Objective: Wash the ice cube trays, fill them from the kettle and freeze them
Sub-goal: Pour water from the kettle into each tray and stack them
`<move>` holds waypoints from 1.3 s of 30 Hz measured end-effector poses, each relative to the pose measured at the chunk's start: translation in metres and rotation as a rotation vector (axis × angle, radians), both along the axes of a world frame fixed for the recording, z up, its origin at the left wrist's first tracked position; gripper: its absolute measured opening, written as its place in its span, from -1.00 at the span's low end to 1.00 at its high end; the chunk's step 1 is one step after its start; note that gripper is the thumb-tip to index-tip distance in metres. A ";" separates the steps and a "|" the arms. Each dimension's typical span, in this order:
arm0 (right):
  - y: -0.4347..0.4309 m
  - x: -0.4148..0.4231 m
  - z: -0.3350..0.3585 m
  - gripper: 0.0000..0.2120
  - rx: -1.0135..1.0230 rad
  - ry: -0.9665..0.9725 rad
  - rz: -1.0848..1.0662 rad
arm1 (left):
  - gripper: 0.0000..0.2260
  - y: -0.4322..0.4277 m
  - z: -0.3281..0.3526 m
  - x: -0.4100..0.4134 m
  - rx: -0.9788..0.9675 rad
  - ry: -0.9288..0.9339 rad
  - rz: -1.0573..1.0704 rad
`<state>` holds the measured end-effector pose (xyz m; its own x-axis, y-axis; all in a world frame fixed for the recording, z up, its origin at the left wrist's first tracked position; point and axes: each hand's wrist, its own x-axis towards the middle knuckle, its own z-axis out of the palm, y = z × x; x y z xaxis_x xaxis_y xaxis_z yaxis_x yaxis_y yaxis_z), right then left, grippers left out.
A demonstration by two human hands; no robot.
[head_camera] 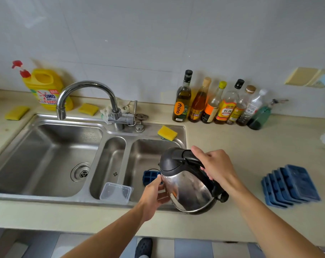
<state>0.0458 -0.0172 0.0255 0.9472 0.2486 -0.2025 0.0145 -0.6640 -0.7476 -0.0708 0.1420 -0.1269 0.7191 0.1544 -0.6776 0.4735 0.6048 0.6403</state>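
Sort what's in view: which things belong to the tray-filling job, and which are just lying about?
In the job: kettle in the right hand; blue tray at the left hand; stack of trays; sink.
Lying about: sponges, detergent jug, bottles, clear tub.

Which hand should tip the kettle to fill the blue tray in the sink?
The right. The right hand grips the kettle by its handle, leaning it toward the blue ice cube tray in the sink. The left hand is at the tray's edge, likely steadying it.
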 end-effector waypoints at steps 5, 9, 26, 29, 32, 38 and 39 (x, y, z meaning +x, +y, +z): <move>0.010 0.000 0.003 -0.31 -0.031 0.006 0.011 | -0.54 0.008 -0.004 0.001 -0.030 0.001 -0.002; 0.017 0.001 0.007 -0.31 -0.062 0.002 0.031 | -0.53 0.010 -0.004 0.003 -0.056 -0.001 -0.013; 0.035 0.007 0.006 -0.28 -0.116 0.005 0.087 | -0.56 0.020 -0.013 0.003 -0.132 0.021 0.023; 0.036 0.008 0.005 -0.28 -0.112 0.017 0.084 | -0.56 0.021 -0.014 0.003 -0.138 0.017 0.016; 0.036 0.009 0.005 -0.28 -0.110 0.022 0.086 | -0.56 0.021 -0.016 0.002 -0.136 0.020 0.012; 0.035 0.008 0.006 -0.30 -0.127 0.020 0.090 | -0.57 0.020 -0.017 0.002 -0.121 0.025 0.005; 0.034 0.008 0.007 -0.30 -0.129 0.021 0.089 | -0.57 0.019 -0.017 0.002 -0.119 0.026 0.005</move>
<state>0.0540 0.0170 0.0321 0.9179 0.3016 -0.2577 0.0623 -0.7512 -0.6571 -0.0686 0.1613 -0.1439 0.7007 0.0750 -0.7095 0.4859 0.6780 0.5515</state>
